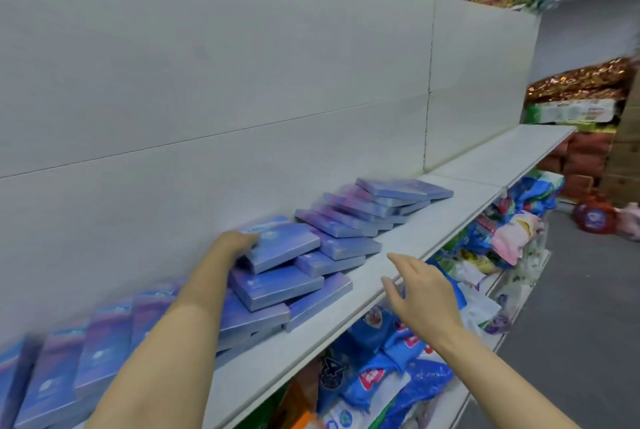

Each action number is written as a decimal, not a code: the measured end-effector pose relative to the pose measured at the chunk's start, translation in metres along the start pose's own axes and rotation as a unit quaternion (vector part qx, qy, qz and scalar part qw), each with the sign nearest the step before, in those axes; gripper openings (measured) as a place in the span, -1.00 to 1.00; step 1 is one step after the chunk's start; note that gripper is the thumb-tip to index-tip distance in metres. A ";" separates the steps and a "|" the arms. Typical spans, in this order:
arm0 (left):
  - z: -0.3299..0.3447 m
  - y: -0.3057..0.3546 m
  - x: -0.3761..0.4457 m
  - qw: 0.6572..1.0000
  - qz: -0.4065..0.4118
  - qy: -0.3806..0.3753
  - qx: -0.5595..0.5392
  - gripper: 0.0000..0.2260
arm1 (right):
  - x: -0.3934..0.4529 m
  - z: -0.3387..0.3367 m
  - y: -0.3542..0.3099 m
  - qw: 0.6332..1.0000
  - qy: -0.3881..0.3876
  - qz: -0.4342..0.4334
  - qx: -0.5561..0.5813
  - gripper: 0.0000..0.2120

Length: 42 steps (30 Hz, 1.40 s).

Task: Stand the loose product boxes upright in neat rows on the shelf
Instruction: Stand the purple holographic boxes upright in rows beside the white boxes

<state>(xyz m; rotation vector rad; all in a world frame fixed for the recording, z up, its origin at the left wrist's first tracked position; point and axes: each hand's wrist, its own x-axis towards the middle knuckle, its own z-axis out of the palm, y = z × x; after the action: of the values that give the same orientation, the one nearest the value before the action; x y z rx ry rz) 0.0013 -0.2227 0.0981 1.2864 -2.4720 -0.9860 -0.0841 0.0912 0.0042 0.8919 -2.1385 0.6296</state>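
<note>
From where I watch, the job looks partly done. At the near left end of the white metal shelf point(408, 241), a row of flat blue-violet cardboard product boxes point(100, 345) already stands on edge, leaning against the pale back panel point(242, 64), though that end is blurred and I cannot count them. To the right of them a loose heap of the same boxes point(287, 276) lies flat and overlapping, and a second fanned stack point(374, 206) lies further along the shelf; all of these are left to stand up. My left hand point(239, 243) reaches to the back of the heap and rests on the far edge of the topmost box point(280, 250); its fingers are hidden behind that box, so I cannot tell whether they grip it. My right hand point(420, 290) hovers off the shelf's front edge, fingers point(398, 260) spread and relaxed, holding nothing. I judge well over half the boxes remain.
</note>
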 end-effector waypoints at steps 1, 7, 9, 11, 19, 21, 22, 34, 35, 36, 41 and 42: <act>0.004 0.001 0.008 0.999 -0.014 0.007 -0.050 -0.59 | 0.004 0.007 0.011 1.000 -0.010 0.009 0.007 -0.61; 0.008 0.008 0.028 0.977 -0.042 0.099 -0.183 -0.78 | 0.036 0.042 0.069 0.997 -0.058 0.037 0.016 -0.62; -0.007 0.015 0.018 0.968 0.002 0.137 -0.211 -0.84 | 0.056 0.053 0.088 0.993 -0.092 0.075 0.029 -0.62; -0.018 0.013 0.024 0.950 0.041 0.194 -0.243 -0.71 | 0.078 0.067 0.112 0.981 -0.125 0.137 0.058 -0.60; -0.001 0.022 -0.035 0.860 0.071 0.295 -0.410 -0.74 | 0.162 0.113 0.205 0.900 -0.117 0.347 0.236 -0.57; 0.016 0.014 -0.039 0.853 0.066 0.297 -0.425 -0.61 | 0.183 0.122 0.219 0.827 -0.146 0.432 0.329 -0.54; 0.024 0.014 -0.045 0.845 0.061 0.298 -0.440 -0.58 | 0.191 0.125 0.223 0.769 -0.160 0.475 0.395 -0.57; 0.083 0.019 -0.093 0.797 -0.011 0.221 -0.562 -0.61 | 0.204 0.149 0.249 0.497 -0.254 0.474 0.681 -0.62; 0.084 0.022 -0.095 0.794 0.002 0.230 -0.562 -0.63 | 0.200 0.143 0.248 0.496 -0.245 0.459 0.696 -0.66; 0.085 0.024 -0.096 0.788 0.009 0.256 -0.560 -0.64 | 0.195 0.136 0.246 0.497 -0.229 0.444 0.710 -0.67; 0.091 0.022 -0.111 0.745 0.067 0.400 -0.530 -0.63 | 0.175 0.081 0.219 0.538 -0.171 0.345 0.750 -0.56; 0.090 0.019 -0.117 0.731 0.077 0.413 -0.537 -0.63 | 0.170 0.071 0.209 0.549 -0.173 0.321 0.752 -0.54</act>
<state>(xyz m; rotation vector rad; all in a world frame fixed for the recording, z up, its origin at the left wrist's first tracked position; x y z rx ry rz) 0.0203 -0.0805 0.0566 0.7664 -0.9599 -1.1352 -0.3564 0.1105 0.0587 0.9218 -1.7262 3.1604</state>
